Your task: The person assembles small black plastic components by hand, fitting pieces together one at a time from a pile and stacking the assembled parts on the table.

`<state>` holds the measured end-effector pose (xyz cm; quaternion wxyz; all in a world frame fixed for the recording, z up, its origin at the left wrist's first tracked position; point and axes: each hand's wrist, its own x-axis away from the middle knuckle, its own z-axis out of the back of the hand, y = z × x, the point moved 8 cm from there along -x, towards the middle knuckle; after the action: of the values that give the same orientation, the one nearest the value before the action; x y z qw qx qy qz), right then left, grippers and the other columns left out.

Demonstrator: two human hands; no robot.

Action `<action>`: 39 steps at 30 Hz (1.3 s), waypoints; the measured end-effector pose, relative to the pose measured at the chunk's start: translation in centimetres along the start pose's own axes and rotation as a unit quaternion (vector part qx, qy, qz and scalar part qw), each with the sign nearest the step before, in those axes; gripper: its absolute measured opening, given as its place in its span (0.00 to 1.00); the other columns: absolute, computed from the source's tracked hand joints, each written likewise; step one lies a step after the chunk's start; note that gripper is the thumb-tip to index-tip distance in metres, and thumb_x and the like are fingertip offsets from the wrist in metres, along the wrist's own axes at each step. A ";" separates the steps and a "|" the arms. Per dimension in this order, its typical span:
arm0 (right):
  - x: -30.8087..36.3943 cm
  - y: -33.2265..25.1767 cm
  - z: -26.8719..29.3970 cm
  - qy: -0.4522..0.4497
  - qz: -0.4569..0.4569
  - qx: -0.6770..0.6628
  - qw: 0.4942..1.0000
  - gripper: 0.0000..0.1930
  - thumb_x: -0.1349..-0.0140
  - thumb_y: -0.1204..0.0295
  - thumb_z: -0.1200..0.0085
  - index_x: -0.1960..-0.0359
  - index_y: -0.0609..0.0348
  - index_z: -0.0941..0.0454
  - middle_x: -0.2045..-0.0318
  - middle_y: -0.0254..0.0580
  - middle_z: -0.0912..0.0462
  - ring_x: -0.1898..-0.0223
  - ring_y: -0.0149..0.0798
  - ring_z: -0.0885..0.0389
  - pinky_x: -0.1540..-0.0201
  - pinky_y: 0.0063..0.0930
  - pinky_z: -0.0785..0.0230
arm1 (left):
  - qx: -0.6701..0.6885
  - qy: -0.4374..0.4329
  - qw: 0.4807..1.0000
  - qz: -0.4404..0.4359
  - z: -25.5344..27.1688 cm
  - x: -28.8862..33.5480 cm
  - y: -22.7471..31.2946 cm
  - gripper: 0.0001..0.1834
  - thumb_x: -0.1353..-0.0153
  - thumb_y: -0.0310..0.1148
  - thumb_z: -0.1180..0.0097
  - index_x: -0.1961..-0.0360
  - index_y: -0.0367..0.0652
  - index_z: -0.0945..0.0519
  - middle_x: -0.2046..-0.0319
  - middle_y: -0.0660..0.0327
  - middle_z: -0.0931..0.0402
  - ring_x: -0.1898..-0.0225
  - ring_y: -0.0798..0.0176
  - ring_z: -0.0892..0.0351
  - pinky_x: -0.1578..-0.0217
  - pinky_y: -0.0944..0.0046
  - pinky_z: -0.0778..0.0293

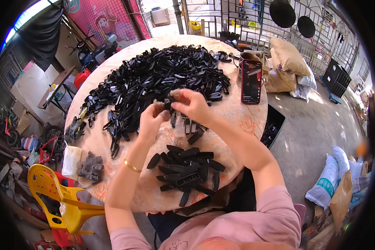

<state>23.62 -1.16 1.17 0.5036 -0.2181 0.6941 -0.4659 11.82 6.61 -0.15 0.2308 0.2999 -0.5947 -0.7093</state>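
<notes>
A small black piece (168, 101) is held near the centre of the frame, caught between the fingertips of both hands; left hand (151, 118) pinched on it from the lower left, right hand (192, 105) pinched from the right, neither clearly nearer. Its long axis cannot be told, mostly covered by fingers. The big heap of black pieces (162, 73) is spread just beyond the hands, across the upper middle; a smaller pile of longer black pieces (187, 168) is laid nearer the body, lower middle, between the forearms, its pieces pointed every which way. Both are set on a round table covered with a pale, orange-flowered cloth (251, 124). A phone (251, 83) is stood upright at the table's right side; a crumpled grey cloth (91, 167) is left at the lower left edge. Around: yellow chair (50, 187) lower left, scooter (99, 52) upper left, barred fence (221, 16) along the top, tan sacks (291, 56) stacked upper right, white sacks (326, 181) lower right, concrete floor (306, 125) sunlit in patches.
</notes>
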 end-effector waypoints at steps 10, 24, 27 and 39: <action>1.7 -2.9 -4.3 -0.085 0.046 0.117 0.988 0.14 0.49 0.79 0.43 0.59 0.64 0.25 0.68 0.36 0.22 0.68 0.25 0.25 0.66 0.19 0.29 | 0.120 -0.022 0.991 0.048 1.8 2.0 -0.5 0.09 0.42 0.22 0.54 0.61 0.31 0.25 0.69 0.59 0.23 0.69 0.68 0.23 0.63 0.70 0.25; 1.8 -1.9 -3.3 -0.001 0.047 0.066 0.997 0.16 0.52 0.78 0.41 0.59 0.68 0.25 0.69 0.45 0.21 0.71 0.28 0.23 0.68 0.20 0.30 | 0.185 0.018 0.982 0.019 2.4 2.0 -0.8 0.12 0.41 0.26 0.50 0.55 0.36 0.26 0.65 0.66 0.25 0.67 0.75 0.28 0.64 0.74 0.31; 1.7 -2.0 -3.0 -0.019 0.045 0.115 0.992 0.16 0.51 0.78 0.42 0.59 0.67 0.25 0.71 0.43 0.21 0.73 0.28 0.24 0.70 0.20 0.31 | 0.158 -0.002 0.987 -0.004 1.7 2.1 0.0 0.11 0.41 0.24 0.51 0.57 0.35 0.25 0.67 0.66 0.25 0.67 0.75 0.29 0.64 0.75 0.32; 2.6 -4.4 -3.8 -0.012 0.155 0.277 0.948 0.14 0.56 0.76 0.40 0.65 0.62 0.23 0.73 0.44 0.23 0.74 0.43 0.23 0.72 0.29 0.30 | 0.204 0.018 0.979 0.005 1.3 2.4 -0.1 0.13 0.42 0.23 0.49 0.55 0.34 0.26 0.63 0.63 0.24 0.64 0.73 0.27 0.60 0.75 0.30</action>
<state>18.47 -3.58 3.91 0.6185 0.0346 0.5569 -0.5533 9.19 5.94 -0.50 0.1787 0.3504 -0.7241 -0.5666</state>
